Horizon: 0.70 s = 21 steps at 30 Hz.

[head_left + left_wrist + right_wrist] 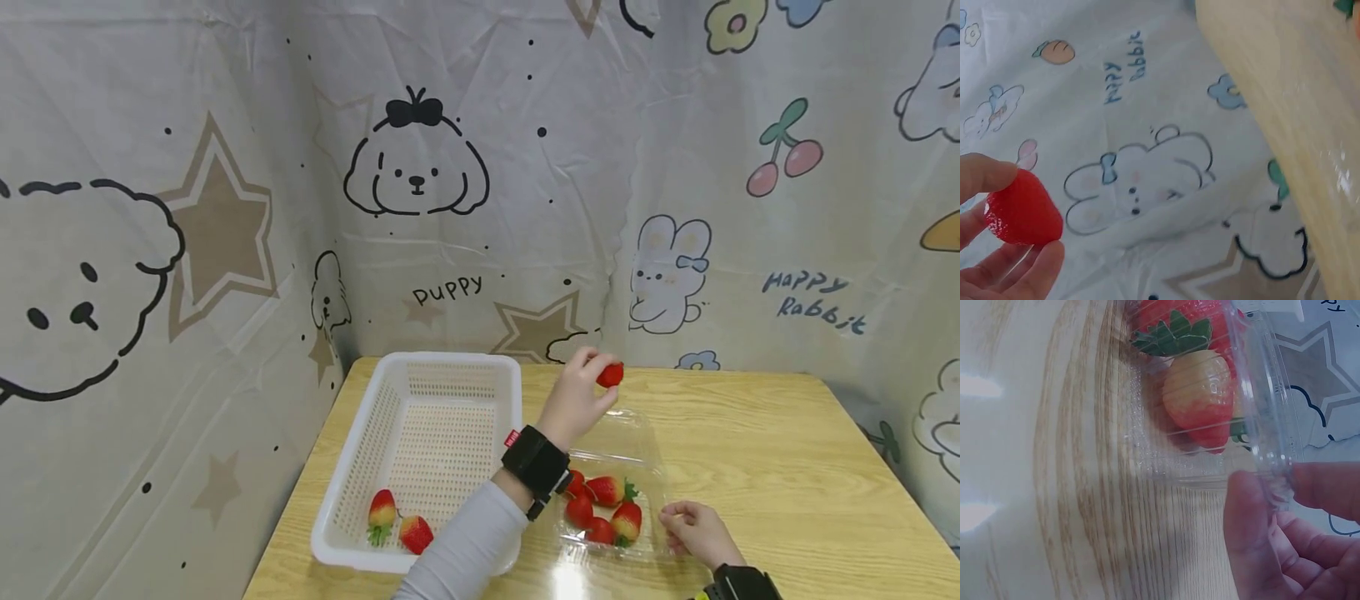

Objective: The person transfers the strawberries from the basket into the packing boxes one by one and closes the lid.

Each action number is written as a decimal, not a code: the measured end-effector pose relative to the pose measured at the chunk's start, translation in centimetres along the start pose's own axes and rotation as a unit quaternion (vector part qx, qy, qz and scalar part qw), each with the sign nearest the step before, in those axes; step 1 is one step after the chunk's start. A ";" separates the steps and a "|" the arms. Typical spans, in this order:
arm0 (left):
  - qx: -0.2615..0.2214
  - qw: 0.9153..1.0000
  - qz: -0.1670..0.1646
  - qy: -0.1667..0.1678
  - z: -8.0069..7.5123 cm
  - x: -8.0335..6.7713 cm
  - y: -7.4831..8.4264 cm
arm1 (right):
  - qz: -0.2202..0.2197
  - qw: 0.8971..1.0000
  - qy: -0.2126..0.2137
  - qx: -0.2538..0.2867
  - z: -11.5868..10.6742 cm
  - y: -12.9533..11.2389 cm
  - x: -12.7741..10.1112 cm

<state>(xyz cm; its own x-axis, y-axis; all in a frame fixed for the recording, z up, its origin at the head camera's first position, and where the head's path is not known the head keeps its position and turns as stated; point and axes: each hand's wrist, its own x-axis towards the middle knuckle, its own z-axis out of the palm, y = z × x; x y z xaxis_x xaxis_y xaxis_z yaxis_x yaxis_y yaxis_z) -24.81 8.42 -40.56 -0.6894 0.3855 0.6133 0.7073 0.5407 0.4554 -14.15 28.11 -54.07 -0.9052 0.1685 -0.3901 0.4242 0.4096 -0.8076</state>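
Observation:
In the head view my left hand (576,398) is raised above the back of a clear plastic box (654,467), pinching a red strawberry (611,375). The left wrist view shows that strawberry (1025,209) between thumb and fingertips, with no leaves in sight. My right hand (701,531) is at the box's right side. Close up, its thumb and forefinger (1325,487) pinch the box's rim at a corner. Several strawberries (627,520), red and some yellowish near their green leaves, lie in the box, whose lid is folded back.
A white perforated basket (514,392) stands left of the box. Inside it, near the front, are two strawberries, one (382,507) beside the other (416,534). The wooden table (780,442) ends at a patterned cloth (525,242) hanging behind and at the sides.

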 end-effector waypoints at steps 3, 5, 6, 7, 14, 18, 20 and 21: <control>0.001 0.999 -0.021 -0.044 1.4 -0.8 0.9 | -0.002 1.000 0.003 0.004 0.0 0.0 -0.1; 0.005 0.997 -0.037 -0.074 2.4 -1.5 1.3 | -0.004 1.000 0.005 0.007 0.1 0.1 -0.1; 0.009 0.995 -0.047 -0.089 2.8 -1.8 1.5 | -0.005 1.000 0.005 0.007 0.1 0.1 -0.1; 0.014 0.993 -0.056 -0.102 3.3 -2.2 1.6 | -0.005 1.000 0.005 0.008 0.1 0.1 -0.1; 0.037 0.976 -0.133 -0.166 6.1 -4.6 1.3 | -0.003 1.000 0.003 0.005 0.2 0.4 0.1; 0.049 0.969 -0.159 -0.180 7.3 -5.9 0.5 | -0.004 1.000 -0.016 0.007 -0.1 0.8 0.6; 0.057 0.967 -0.166 -0.183 7.8 -6.5 0.1 | -0.007 1.000 -0.023 0.009 -0.2 1.0 0.7; 0.063 0.967 -0.168 -0.184 8.0 -6.9 -0.1 | -0.007 1.000 -0.025 0.008 -0.2 1.0 0.8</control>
<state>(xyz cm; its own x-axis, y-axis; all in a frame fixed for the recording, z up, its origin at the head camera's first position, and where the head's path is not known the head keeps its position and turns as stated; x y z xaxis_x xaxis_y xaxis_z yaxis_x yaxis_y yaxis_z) -21.42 11.70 -49.99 -0.9019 0.3997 0.1639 0.4259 0.7590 0.4925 -14.46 28.86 -55.13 -0.9089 0.1184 -0.3999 0.4125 0.3967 -0.8200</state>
